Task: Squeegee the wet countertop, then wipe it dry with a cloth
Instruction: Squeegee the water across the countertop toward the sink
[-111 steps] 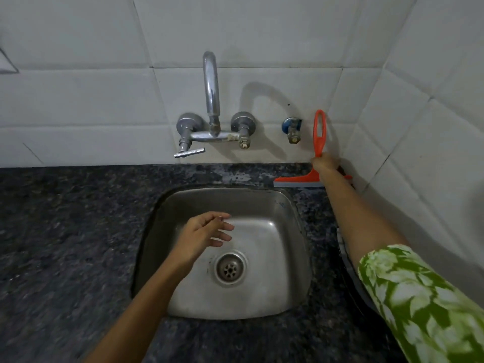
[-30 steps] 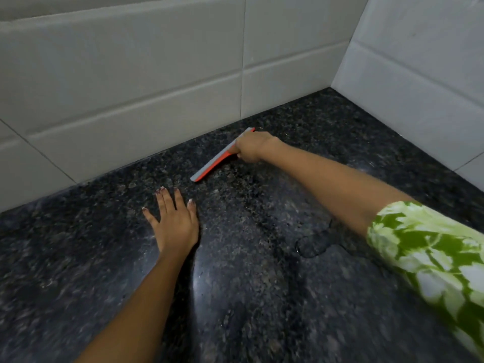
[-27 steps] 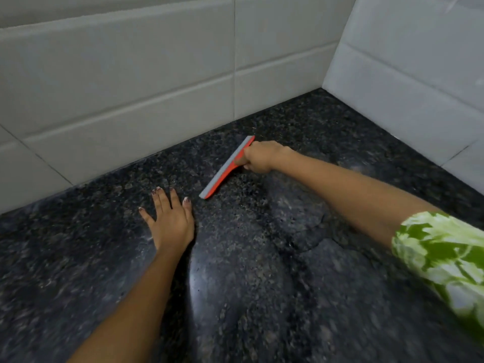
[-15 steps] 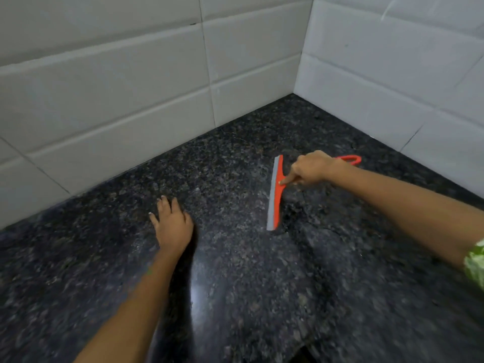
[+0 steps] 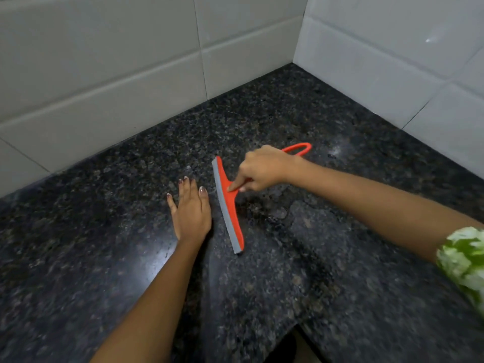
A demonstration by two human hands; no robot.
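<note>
Dim light, glare on wet countertop (image 5: 146, 247), blurred edges.

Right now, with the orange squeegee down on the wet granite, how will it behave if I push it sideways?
The squeegee is probably light: the right hand steers it with a loose grip and one forefinger. Its thin grey blade edge looks flexible, so it may bend or chatter. On the glossy wet countertop it should slide easily rather than roll or tip.

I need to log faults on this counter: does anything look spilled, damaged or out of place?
Nothing damaged or askew. The countertop has wet patches right of the squeegee, held by the right hand. The left hand rests flat.
</note>
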